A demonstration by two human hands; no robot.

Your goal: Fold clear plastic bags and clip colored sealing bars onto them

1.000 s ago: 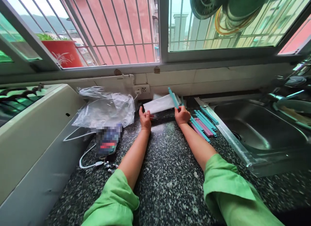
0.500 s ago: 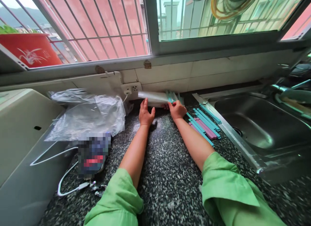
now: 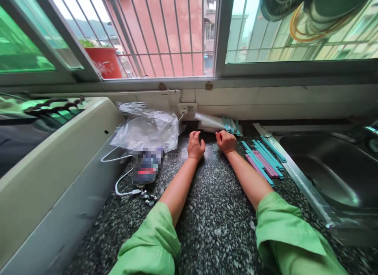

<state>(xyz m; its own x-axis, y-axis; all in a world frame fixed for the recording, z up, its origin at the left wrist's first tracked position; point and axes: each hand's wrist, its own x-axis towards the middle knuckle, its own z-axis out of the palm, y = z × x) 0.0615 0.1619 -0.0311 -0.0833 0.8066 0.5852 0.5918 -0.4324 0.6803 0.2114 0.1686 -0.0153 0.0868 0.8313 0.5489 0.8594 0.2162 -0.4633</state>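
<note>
My left hand (image 3: 196,146) hovers over the dark speckled counter, its fingers bent but apart and nothing in it. To its right, my right hand (image 3: 226,142) has its fingers curled in, with no object visible in them. Just behind that hand, against the wall, lie clear plastic bags (image 3: 206,120) with blue sealing strips (image 3: 232,125) across their right end. Right of my right forearm lies a group of loose strips, several blue (image 3: 269,153) and several pink (image 3: 266,163), side by side on the counter.
A crumpled clear plastic bag (image 3: 147,129) lies at the left, behind a phone (image 3: 147,166) with a white cable (image 3: 118,184) and a beaded strap (image 3: 149,197). A stove (image 3: 73,149) bounds the left; a steel sink (image 3: 325,164) the right. A socket (image 3: 188,108) sits on the wall.
The bag with its blue strip, held raised by my right hand earlier, has come down by the wall with the others. My right hand has let go and drawn back. The camera view has shifted.
</note>
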